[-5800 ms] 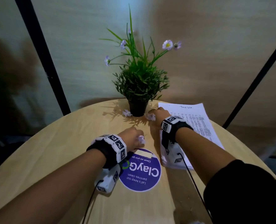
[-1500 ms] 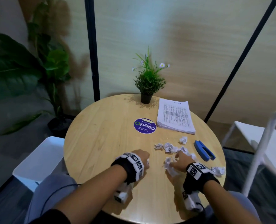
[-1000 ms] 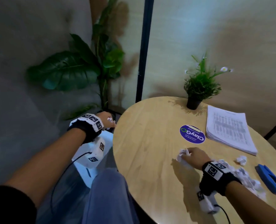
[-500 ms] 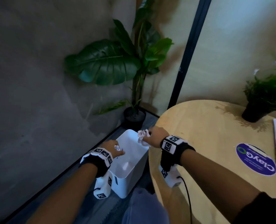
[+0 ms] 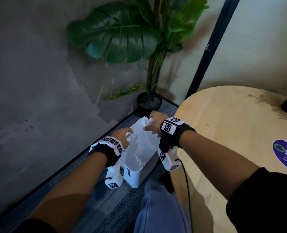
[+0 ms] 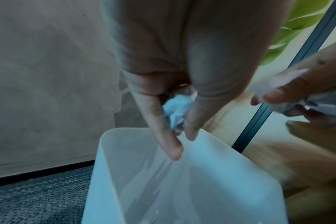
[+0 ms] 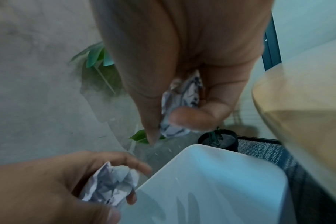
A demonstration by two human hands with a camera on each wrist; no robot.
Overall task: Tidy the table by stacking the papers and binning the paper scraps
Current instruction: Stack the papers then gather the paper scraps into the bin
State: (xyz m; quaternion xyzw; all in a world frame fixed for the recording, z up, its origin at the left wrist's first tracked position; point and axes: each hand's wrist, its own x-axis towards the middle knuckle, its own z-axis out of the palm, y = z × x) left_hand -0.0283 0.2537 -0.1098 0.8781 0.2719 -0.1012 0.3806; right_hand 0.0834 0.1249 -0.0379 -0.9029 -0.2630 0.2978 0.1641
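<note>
A white rectangular bin (image 5: 144, 163) stands on the floor left of the round wooden table (image 5: 231, 132). My left hand (image 5: 122, 136) hovers over the bin's left rim and holds a crumpled paper scrap (image 6: 177, 111) between its fingers. My right hand (image 5: 153, 123) is over the bin's far rim, thumb and fingers pinching another crumpled scrap (image 7: 179, 106). In the right wrist view the left hand's scrap (image 7: 113, 186) sits just outside the bin's rim (image 7: 163, 175). The paper stack is out of view.
A large potted plant (image 5: 149, 101) stands in the corner just beyond the bin, by a grey wall and a black post (image 5: 205, 52). A round blue sticker (image 5: 285, 155) lies on the table. My knee in blue trousers (image 5: 159, 207) is below the bin, on grey carpet.
My view turned left from the table to the bin. Both hands carried scraps over: the right hand moved from the table edge to above the bin's far rim, the left stays at the left rim.
</note>
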